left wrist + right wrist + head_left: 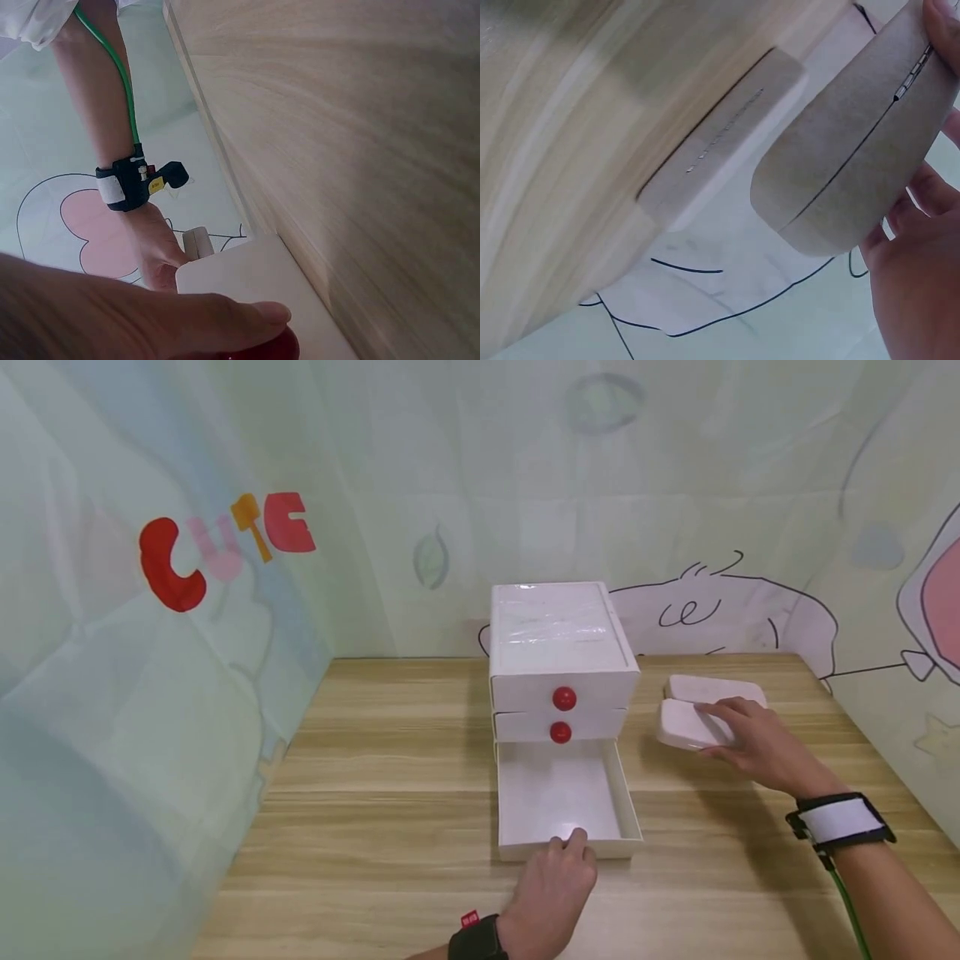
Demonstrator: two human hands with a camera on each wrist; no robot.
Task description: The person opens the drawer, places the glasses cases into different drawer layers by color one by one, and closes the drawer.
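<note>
My left hand [553,889] is at the front of the pulled-out bottom drawer [626,797] of a small white cabinet [558,635]. In the left wrist view its thumb lies over a red knob [279,349], which the hand grips. No contents show in the drawer. To the right of the cabinet, my right hand [761,743] holds a white glasses case [684,724] by its right end, raised off the table. The right wrist view shows its dark seam and metal hinge. A second white glasses case [723,687] lies on the table just behind it.
The cabinet's two upper drawers are closed, with red knobs [564,698] on their fronts. Beneath everything is a wood-grain table [375,793]. A printed curtain [412,485] hangs behind and along both sides.
</note>
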